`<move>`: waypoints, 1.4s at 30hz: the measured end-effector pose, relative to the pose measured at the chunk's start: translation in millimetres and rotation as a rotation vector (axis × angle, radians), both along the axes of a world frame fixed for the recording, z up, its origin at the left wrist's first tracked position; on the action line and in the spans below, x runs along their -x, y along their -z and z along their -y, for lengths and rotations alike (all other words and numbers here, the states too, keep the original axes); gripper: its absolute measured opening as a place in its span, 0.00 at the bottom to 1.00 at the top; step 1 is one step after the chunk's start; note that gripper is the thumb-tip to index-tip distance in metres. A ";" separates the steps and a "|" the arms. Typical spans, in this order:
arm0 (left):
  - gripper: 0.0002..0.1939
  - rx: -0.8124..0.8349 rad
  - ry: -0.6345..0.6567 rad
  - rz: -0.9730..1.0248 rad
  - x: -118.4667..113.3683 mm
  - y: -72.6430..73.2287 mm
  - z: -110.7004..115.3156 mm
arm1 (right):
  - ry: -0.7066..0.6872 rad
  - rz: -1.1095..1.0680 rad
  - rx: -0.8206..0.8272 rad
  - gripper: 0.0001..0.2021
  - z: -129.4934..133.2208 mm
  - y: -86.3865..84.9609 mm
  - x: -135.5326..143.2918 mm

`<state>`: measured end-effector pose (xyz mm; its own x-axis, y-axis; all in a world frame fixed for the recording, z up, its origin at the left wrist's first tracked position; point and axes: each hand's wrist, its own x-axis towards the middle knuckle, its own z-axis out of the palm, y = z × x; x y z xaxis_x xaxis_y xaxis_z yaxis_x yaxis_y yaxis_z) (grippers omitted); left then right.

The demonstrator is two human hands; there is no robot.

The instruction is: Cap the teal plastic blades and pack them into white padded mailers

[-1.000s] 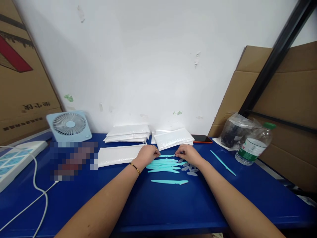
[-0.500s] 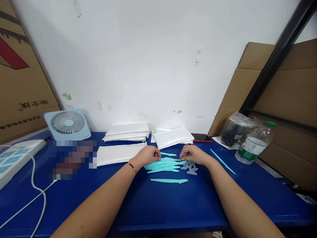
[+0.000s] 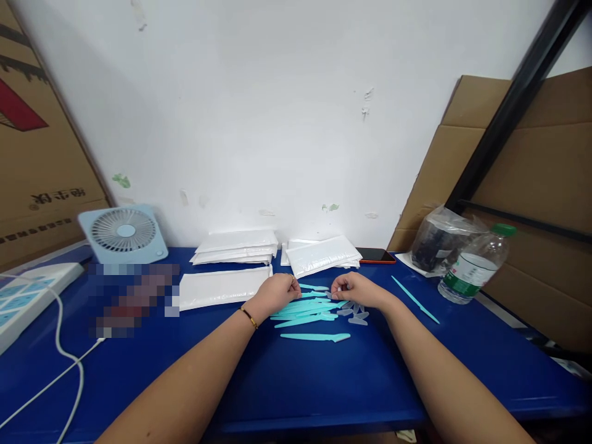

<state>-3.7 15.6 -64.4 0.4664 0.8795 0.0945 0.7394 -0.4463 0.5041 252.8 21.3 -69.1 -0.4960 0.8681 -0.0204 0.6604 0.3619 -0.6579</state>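
My left hand [image 3: 281, 292] is closed, its fingertips pinching the handle end of a turquoise eyebrow razor [image 3: 312, 295] just above a loose pile of razors [image 3: 305, 311]. Facing it, my right hand [image 3: 355, 288] is closed in a pinch on a small clear blade cap [image 3: 328, 295] at the razor's blade end. How far the cap covers the blade is too small to tell. Several loose clear caps [image 3: 357, 318] lie below my right hand. One razor [image 3: 315, 337] rests in front of the pile, and another [image 3: 415, 300] lies apart at the right.
White padded mailers [image 3: 234, 246] are stacked by the wall, with one mailer [image 3: 222, 288] lying nearer. More mailers [image 3: 324, 254] and a phone [image 3: 377, 255] sit behind my hands. A bottle [image 3: 474, 268] stands right; a fan [image 3: 124, 233] and power strip [image 3: 32, 296] stand left.
My right hand has shifted slightly left, towards my left hand. The razor in my left hand now stands out above the pile, its blade end meeting the cap.
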 end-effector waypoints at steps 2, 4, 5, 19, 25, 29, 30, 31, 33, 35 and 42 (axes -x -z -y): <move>0.07 -0.031 0.007 -0.013 -0.9 -0.4 -0.5 | -0.006 -0.012 0.009 0.11 1.7 -1.8 2.2; 0.07 -0.060 0.015 -0.030 -1.5 -0.8 -1.1 | -0.013 -0.025 0.011 0.10 4.1 -4.8 4.9; 0.07 -0.077 0.021 -0.037 -2.3 -0.9 -1.2 | -0.017 -0.028 0.002 0.10 5.4 -6.5 6.5; 0.08 -0.107 -0.038 -0.036 -10.5 -0.5 -1.6 | 0.170 0.086 -0.243 0.08 1.9 -16.5 -7.1; 0.07 0.070 0.074 -0.023 -2.6 -5.4 4.2 | 0.240 0.171 -0.290 0.07 1.4 -22.2 -30.5; 0.09 0.088 0.031 -0.062 -10.8 -7.9 13.7 | 0.283 0.256 -0.269 0.05 -6.8 -10.1 -31.7; 0.10 0.090 0.022 -0.077 -13.0 -8.2 16.0 | 0.285 0.268 -0.252 0.04 -8.6 -7.1 -31.6; 0.09 0.089 0.015 -0.095 -15.0 -8.3 18.0 | 0.286 0.275 -0.235 0.04 -10.0 -4.6 -31.4; 0.07 0.095 0.011 -0.121 -18.2 -7.8 20.8 | 0.296 0.278 -0.207 0.03 -11.0 -2.3 -31.2; 0.05 0.114 0.011 -0.127 -19.8 -6.6 21.4 | 0.301 0.254 -0.195 0.03 -9.2 -3.8 -30.4; 0.09 0.035 -0.074 0.029 -12.6 -2.9 10.6 | 0.082 -0.184 0.040 0.15 6.9 -19.6 -16.2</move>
